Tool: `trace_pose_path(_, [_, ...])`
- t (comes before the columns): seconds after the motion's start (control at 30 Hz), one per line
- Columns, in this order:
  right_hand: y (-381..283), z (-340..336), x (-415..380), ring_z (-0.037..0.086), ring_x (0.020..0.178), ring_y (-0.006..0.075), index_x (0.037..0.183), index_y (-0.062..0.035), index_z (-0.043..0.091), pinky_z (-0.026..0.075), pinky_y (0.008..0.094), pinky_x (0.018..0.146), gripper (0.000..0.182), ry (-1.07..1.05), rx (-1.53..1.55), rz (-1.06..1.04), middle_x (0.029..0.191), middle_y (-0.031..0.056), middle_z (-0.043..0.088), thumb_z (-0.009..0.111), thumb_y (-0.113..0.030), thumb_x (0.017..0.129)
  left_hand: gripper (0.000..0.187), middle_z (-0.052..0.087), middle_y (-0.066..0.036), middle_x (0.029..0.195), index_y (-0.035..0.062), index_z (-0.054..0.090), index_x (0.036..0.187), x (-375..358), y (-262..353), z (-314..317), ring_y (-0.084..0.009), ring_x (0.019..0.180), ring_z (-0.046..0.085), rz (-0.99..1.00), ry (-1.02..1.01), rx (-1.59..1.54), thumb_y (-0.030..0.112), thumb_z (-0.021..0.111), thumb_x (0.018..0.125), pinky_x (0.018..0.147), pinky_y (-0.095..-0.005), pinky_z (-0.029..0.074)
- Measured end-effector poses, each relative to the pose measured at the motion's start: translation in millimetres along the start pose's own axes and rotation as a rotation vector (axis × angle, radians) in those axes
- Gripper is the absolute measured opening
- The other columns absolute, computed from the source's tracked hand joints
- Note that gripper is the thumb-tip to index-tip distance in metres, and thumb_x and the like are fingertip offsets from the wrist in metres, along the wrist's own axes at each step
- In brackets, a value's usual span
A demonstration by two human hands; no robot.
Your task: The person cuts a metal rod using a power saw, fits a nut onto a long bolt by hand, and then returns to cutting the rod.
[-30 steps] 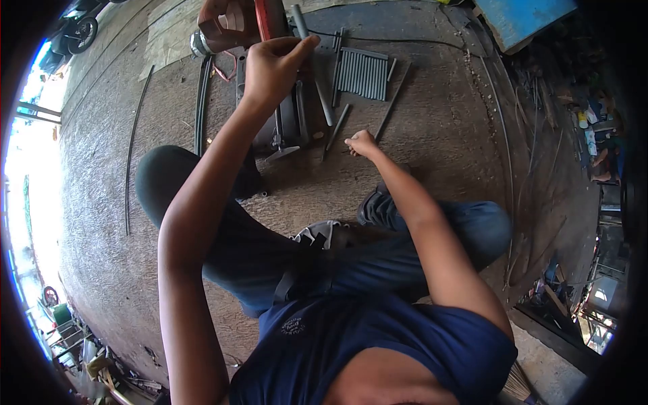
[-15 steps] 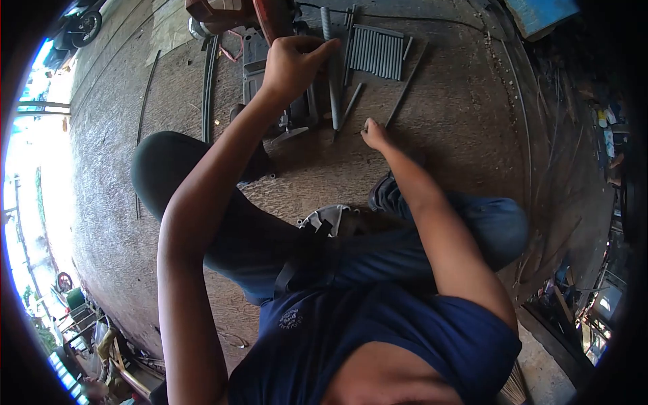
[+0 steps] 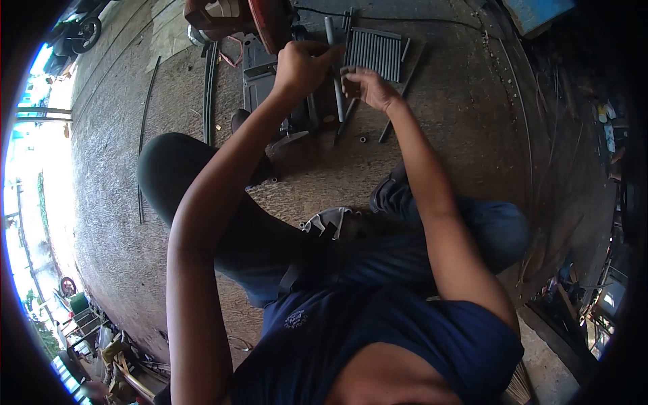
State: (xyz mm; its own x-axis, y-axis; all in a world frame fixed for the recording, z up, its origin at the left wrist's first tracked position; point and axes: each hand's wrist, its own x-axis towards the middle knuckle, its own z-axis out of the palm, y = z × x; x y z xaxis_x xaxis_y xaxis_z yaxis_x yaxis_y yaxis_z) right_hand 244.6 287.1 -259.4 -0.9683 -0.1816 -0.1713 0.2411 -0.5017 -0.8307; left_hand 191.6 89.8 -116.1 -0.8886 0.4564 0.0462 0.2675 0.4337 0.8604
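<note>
My left hand [image 3: 300,67] is closed in a pinch on a grey metal rod [image 3: 339,101], just in front of the red cut-off saw [image 3: 265,25]. The rod's upper end sticks out past the fingers, and its lower part points back toward me. Close to the rod's right side is my right hand [image 3: 368,88], its fingers apart and curled slightly, holding nothing. Beyond both hands lies a row of short cut rods [image 3: 374,55], side by side on the floor. A small metal ring [image 3: 363,140] rests on the floor below my right hand.
The saw's grey base [image 3: 256,91] stands left of the rod. Long bars [image 3: 210,94] lie left of it, and a thin bar [image 3: 398,101] lies to the right. A dark cable [image 3: 405,19] runs across the back. My bent knees frame the near floor.
My right hand has moved up from low over the floor to beside the rod, its fingers opening. The small ring now shows where that hand was. The held rod has shifted slightly.
</note>
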Motion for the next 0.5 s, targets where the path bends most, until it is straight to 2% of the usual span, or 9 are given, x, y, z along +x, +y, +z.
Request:
trace_pose_path(0.03, [-21.6,13.7,-4.5,0.068,0.082,0.0133,0.11,-0.003,0.065,0.054,0.0287,0.073,0.025,-0.006,-0.007,-0.007,0.088,0.0046,0.07,0.068,-0.022,0.093,0.044,0.073,-0.013,0.077,-0.0039,0.075,0.1,0.1,4.0,-0.2,-0.0165,0.07,0.073,0.001,0.022,0.056,0.037,0.078,0.085,0.067,-0.0284,0.059])
trace_pose_path(0.1, [-53.1,34.0,-12.4,0.068,0.091,0.0142,0.124,-0.0005,0.058,0.054,0.0293,0.083,0.039,-0.192,-0.103,-0.137,0.103,0.006,0.069,0.07,-0.02,0.092,0.043,0.074,-0.013,0.079,-0.0016,0.077,0.098,1.1,8.9,0.3,-0.0171,0.071,0.073,0.034,0.039,0.039,0.039,0.079,0.082,0.067,-0.03,0.059])
trace_pose_path(0.17, [-67.1,50.0,-19.6,0.068,0.097,0.0158,0.122,0.0017,0.06,0.054,0.0304,0.087,0.04,-0.138,-0.255,-0.171,0.109,0.0079,0.069,0.073,-0.017,0.089,0.034,0.074,-0.016,0.076,0.0005,0.078,0.094,-3.2,17.9,0.7,-0.021,0.069,0.074,0.057,0.051,0.036,0.032,0.077,0.082,0.068,-0.0334,0.058])
trace_pose_path(0.23, [-75.7,64.1,-28.3,0.068,0.102,0.017,0.114,0.0043,0.065,0.054,0.0295,0.09,0.035,0.007,-0.629,-0.206,0.109,0.0103,0.071,0.076,-0.014,0.087,0.034,0.074,-0.016,0.076,0.001,0.078,0.094,-2.4,21.3,0.7,-0.0218,0.07,0.074,0.082,0.082,0.067,0.032,0.077,0.081,0.069,-0.0346,0.058])
trace_pose_path(0.33, [-79.4,78.1,-36.0,0.071,0.098,0.0179,0.105,0.0041,0.07,0.055,0.0299,0.088,0.026,0.115,-0.721,-0.271,0.105,0.0133,0.073,0.076,-0.011,0.085,0.036,0.073,-0.015,0.071,0.0002,0.078,0.087,-2.4,34.4,-5.0,-0.0258,0.07,0.074,0.122,0.082,0.131,0.036,0.078,0.081,0.07,-0.0369,0.058])
trace_pose_path(0.4, [-76.4,68.5,-32.5,0.072,0.094,0.0185,0.103,0.0048,0.071,0.056,0.0302,0.087,0.024,0.144,-0.628,-0.311,0.103,0.0144,0.074,0.076,-0.01,0.085,0.044,0.072,-0.018,0.078,-0.0014,0.076,0.09,2.0,47.4,-11.5,-0.0271,0.072,0.073,0.228,0.116,0.421,0.043,0.076,0.084,0.067,-0.0356,0.056])
trace_pose_path(0.43, [-76.2,63.8,-31.6,0.073,0.089,0.0191,0.101,0.0054,0.071,0.056,0.0305,0.086,0.022,0.171,-0.533,-0.348,0.1,0.0155,0.074,0.076,-0.008,0.085,0.043,0.068,-0.019,0.08,-0.0008,0.073,0.099,6.9,56.2,-16.2,-0.0298,0.073,0.07,0.596,0.395,0.386,0.041,0.074,0.087,0.066,-0.0384,0.054])
trace_pose_path(0.47, [-75.8,59.2,-29.7,0.074,0.082,0.0212,0.099,0.0068,0.071,0.06,0.0321,0.081,0.019,0.197,-0.451,-0.387,0.096,0.0169,0.074,0.075,-0.005,0.084,0.045,0.069,-0.025,0.104,0.0,0.069,0.106,15.2,64.3,-28.5,-0.0371,0.096,0.069,0.698,0.461,0.366,0.041,0.074,0.086,0.081,-0.0443,0.055])
trace_pose_path(0.5, [-78.9,57.6,-30.0,0.074,0.082,0.0212,0.099,0.0068,0.071,0.06,0.0321,0.081,0.019,0.205,-0.452,-0.393,0.096,0.0169,0.074,0.075,-0.005,0.084,0.042,0.07,-0.025,0.1,-0.0003,0.068,0.101,32.7,68.1,-47.9,-0.0361,0.099,0.068,0.848,0.552,0.477,0.038,0.074,0.086,0.085,-0.0425,0.054])
